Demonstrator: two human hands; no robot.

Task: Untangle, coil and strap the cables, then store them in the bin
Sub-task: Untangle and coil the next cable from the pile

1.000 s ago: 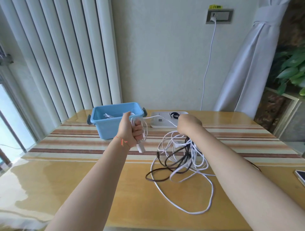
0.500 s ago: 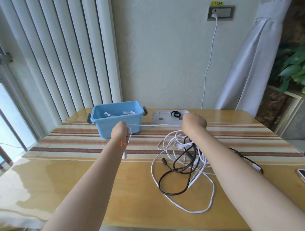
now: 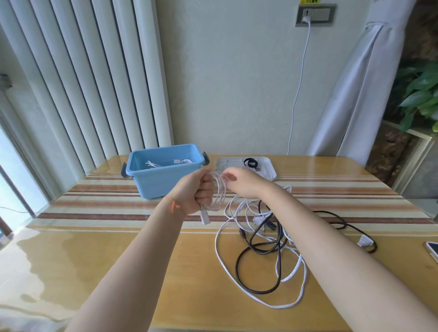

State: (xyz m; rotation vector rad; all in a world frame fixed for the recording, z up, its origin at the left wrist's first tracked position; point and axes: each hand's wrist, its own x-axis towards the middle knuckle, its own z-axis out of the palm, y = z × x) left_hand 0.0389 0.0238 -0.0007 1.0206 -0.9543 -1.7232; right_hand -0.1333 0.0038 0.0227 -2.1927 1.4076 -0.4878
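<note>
Head view: the left hand (image 3: 198,192) is raised above the surface (image 3: 118,260), its fingers (image 3: 205,187) curled tight around a bundle of white cable loops (image 3: 219,193). A white plug (image 3: 205,218) of this cable hangs just below the fist. The right hand (image 3: 239,182) is just beside the loops at 3 o'clock of them; it is blurred, and I cannot tell if its fingers are closed on the cable or only touch it.

At 5 o'clock of the hands, a tangle of cables (image 3: 265,239) lies on the surface: white cables and black cables crossing each other, partly under the right forearm. 1 black cable runs to 3 o'clock and ends at a white connector (image 3: 365,242).

The blue bin (image 3: 163,170) stands at 11 o'clock of the left hand, with some white cables inside. At 1 o'clock of the hands a white tray (image 3: 269,169) holds a black strap ring (image 3: 250,162).

On the wall a socket (image 3: 315,14) has a white plug in it, and above it is a yellow label (image 3: 308,2) with writing too small to read. A phone (image 3: 432,251) lies at the right edge.
</note>
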